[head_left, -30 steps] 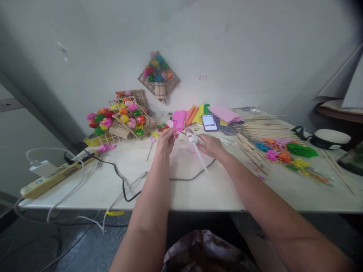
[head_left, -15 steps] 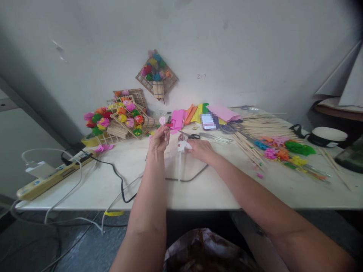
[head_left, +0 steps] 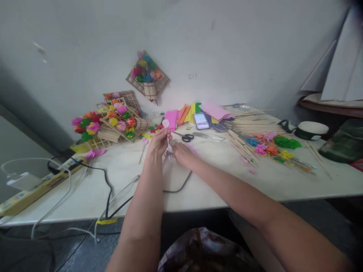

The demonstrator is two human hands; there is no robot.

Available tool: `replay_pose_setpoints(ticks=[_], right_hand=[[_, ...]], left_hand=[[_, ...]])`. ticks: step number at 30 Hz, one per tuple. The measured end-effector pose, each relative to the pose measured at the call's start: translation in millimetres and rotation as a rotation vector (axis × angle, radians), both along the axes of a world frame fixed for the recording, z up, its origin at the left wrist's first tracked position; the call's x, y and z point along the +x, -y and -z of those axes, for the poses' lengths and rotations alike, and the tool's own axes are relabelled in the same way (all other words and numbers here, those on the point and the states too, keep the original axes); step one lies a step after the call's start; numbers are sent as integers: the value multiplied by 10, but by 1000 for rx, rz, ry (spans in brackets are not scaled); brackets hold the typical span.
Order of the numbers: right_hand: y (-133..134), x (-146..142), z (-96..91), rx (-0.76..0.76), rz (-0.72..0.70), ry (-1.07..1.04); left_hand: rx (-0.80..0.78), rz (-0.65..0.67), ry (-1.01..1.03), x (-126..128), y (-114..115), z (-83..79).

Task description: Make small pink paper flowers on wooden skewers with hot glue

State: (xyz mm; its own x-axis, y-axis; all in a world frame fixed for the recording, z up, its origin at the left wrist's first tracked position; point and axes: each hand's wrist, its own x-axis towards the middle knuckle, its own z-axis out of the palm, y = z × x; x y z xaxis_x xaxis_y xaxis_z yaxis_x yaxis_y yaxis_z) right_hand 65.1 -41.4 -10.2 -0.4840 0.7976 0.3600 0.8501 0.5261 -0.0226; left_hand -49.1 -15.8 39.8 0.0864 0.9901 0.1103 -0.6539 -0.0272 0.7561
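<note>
Sliding left, your right hand [head_left: 183,154] now meets your left hand [head_left: 158,143] at the middle of the table [head_left: 215,179]. Your left pinches a thin stick [head_left: 168,143] topped with a pink paper bud [head_left: 165,123]; the right's grip is unclear. Featherlight, crushable: hold the stick, never the petals.

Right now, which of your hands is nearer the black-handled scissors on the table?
Right. The right hand lies on the table just this side of the scissors; the left hand, pinching a pink paper flower, is off to their left.

Soft daylight, slight blur, warped dark corners.
</note>
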Motion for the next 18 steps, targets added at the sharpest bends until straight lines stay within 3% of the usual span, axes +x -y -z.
replay_pose_setpoints(ticks=[3,6,8,11,18], right_hand=[[-45,148,-113,-16,-4,-49],[-127,488,-252,-68,158,-195],[-178,745,-309,-162,257,-264],[-225,1014,-316,-342,298,-263],[-256,1010,-252,-502,232,-134]], left_hand=[[-2,-12,-23,39,-36,61],[9,-13,-22,55,-61,102],[5,-2,-21,66,-69,120],[-5,20,-50,90,-73,144],[14,85,-147,141,-48,179]])
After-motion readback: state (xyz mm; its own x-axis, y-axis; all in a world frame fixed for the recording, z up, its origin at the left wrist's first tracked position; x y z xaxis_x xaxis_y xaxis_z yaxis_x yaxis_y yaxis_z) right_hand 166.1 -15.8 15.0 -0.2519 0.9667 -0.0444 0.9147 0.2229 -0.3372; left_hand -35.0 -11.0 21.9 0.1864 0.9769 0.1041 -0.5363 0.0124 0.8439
